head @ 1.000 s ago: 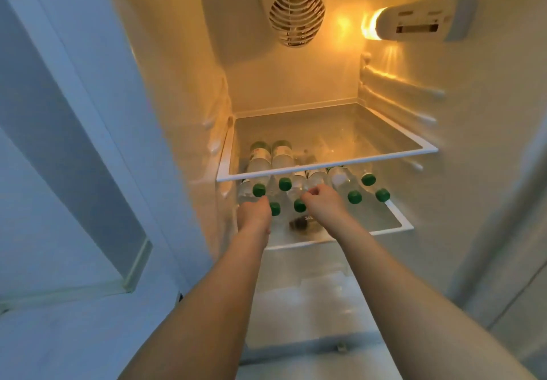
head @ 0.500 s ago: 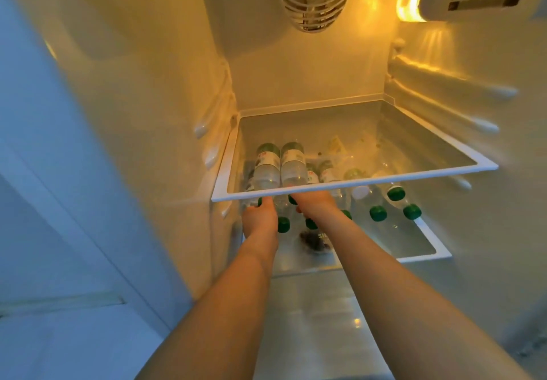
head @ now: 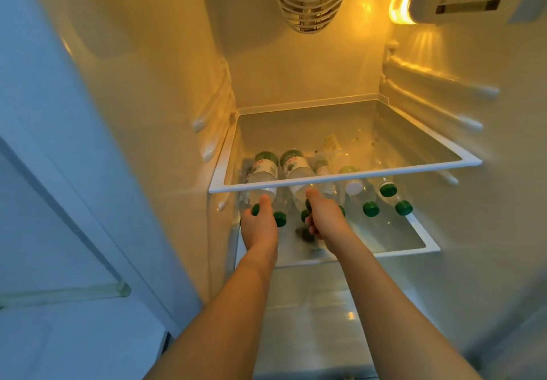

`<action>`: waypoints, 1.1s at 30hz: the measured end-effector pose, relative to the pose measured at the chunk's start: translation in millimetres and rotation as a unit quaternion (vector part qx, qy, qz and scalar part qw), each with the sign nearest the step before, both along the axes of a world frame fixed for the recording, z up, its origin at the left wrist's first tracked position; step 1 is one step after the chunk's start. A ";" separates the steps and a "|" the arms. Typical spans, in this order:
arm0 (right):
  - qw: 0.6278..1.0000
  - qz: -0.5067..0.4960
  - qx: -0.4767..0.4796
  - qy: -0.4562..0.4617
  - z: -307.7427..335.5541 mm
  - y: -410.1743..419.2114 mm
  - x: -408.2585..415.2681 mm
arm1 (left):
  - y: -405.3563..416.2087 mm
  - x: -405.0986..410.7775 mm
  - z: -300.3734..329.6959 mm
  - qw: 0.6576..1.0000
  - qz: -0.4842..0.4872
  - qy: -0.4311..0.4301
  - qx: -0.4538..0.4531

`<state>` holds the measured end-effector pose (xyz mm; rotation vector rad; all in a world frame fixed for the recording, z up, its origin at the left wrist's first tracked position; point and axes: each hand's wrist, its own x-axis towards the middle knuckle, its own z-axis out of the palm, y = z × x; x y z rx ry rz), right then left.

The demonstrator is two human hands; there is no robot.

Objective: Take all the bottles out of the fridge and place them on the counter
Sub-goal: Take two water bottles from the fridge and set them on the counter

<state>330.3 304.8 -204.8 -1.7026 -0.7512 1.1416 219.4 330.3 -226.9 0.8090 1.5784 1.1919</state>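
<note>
Both hands are reached into the open fridge (head: pixel 310 77), under the front edge of the upper glass shelf (head: pixel 340 176), which spans just above the knuckles. Beneath the hands lies the lower shelf (head: pixel 393 240), on which the bottles are stored on their sides with the caps toward the person.

The left hand (head: pixel 260 225) is curled round the neck end of a clear bottle (head: pixel 262 172), its thumb laid along the neck beside a green cap (head: pixel 255 209). Just to the right of that hand, a second green cap (head: pixel 280 219) is left free. The right hand (head: pixel 325 216) is closed over the neck of a neighbouring bottle (head: pixel 296 169), the thumb pointed forward along it; the cap itself is mostly hidden by the fingers. Further to the right of the right hand, well apart from it, a white-capped bottle (head: pixel 353 187) and several more green-capped bottles (head: pixel 387 189) are seen, untouched.

No counter is in view, so every visible bottle is judged to be in the fridge as yet. The step in hand is judged to be the grasp of a pair of bottles, one per hand. For the next move, both bottles would need to be drawn straight back and kept low, so that the upper shelf edge is not struck. Neighbouring bottles may be set rolling once their support is removed. A firm grip would also be called for, since chilled plastic may be slippery.
</note>
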 end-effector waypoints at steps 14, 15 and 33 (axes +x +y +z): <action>0.961 -0.168 0.168 0.138 -20.8 -65.3 -24.1 | -73.3 -21.9 1.3 0.958 0.007 -0.283 0.038; 0.956 -0.182 0.179 0.142 -17.4 -71.8 -26.1 | -79.8 -24.8 4.2 0.953 0.010 -0.300 0.037; 0.930 -0.295 0.217 0.033 3.2 -242.8 -51.0 | -238.4 -86.7 44.5 0.984 -0.019 -0.172 0.048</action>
